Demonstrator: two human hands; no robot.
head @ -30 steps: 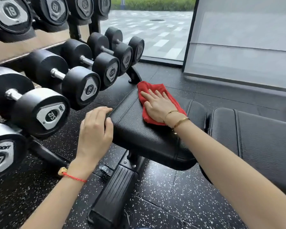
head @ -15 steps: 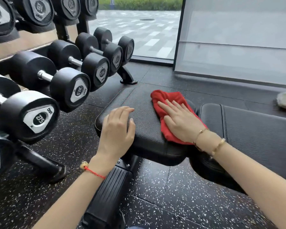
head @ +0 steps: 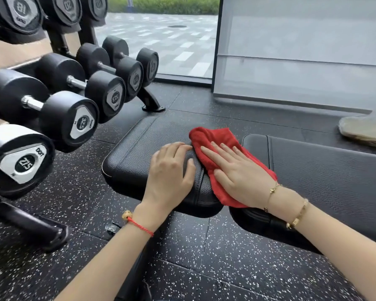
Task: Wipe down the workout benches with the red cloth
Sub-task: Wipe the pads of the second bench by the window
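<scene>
Right hand, fingers flat, has swept the cloth from the seat pad's far left corner to its right edge, by the back pad. Left hand, loosely curved and gripping nothing, followed. Seat nearly done; back pad likely next.

One head-worn view, looking forward and down from close above the bench, dumbbell rack off to its left, window ahead, both forearms reaching in from below.
</scene>
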